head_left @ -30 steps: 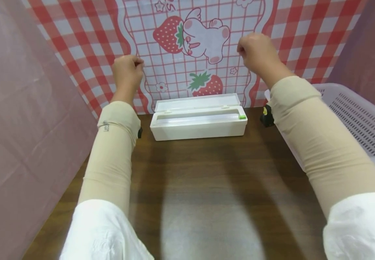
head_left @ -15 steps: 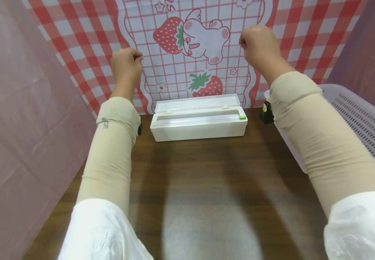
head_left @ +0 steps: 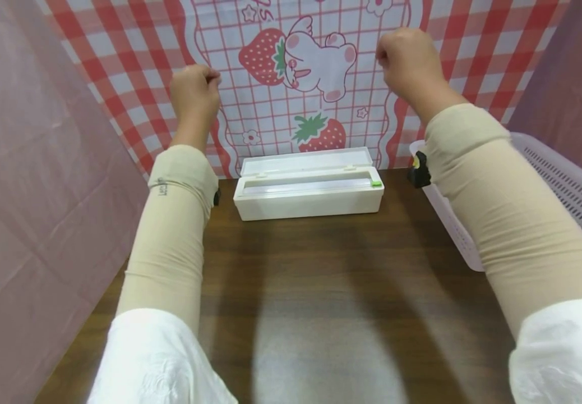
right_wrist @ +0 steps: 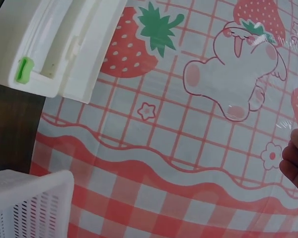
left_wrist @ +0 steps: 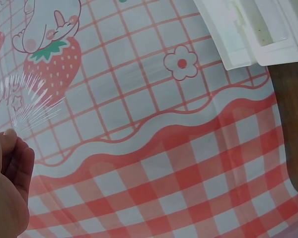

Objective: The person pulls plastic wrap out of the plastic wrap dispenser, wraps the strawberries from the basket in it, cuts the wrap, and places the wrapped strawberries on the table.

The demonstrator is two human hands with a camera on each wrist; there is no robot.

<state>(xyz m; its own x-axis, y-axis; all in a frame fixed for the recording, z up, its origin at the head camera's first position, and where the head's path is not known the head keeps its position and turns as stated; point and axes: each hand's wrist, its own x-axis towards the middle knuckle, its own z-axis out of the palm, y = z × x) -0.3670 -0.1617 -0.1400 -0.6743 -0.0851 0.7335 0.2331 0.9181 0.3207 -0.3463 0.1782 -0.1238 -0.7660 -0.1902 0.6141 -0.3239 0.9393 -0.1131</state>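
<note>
A sheet of cling film [left_wrist: 35, 101], almost invisible, shows as shiny creases fanning out from the fingertips of my left hand [head_left: 195, 101] in the left wrist view. That hand pinches it between thumb and curled fingers. My right hand [head_left: 412, 64] pinches the film's other side, where faint glints show beside its fingers in the right wrist view. Both hands are raised apart beyond the white cling film dispenser [head_left: 308, 203], left and right of it. Its lid [head_left: 306, 161] is tipped back, and a green slider [head_left: 376, 183] sits at the right end of its top.
At the right, partly behind my right forearm, stands a white perforated plastic basket [head_left: 452, 224]. The dispenser rests at the far side of the brown wooden table [head_left: 311, 269]. A red-and-white strawberry-print cloth [head_left: 149, 62] forms the backdrop, with pink cloth [head_left: 38, 196] at the left.
Both hands have moved upward and away in the head view, the right one also slightly rightward, still pinching. The dispenser and basket have stayed in place.
</note>
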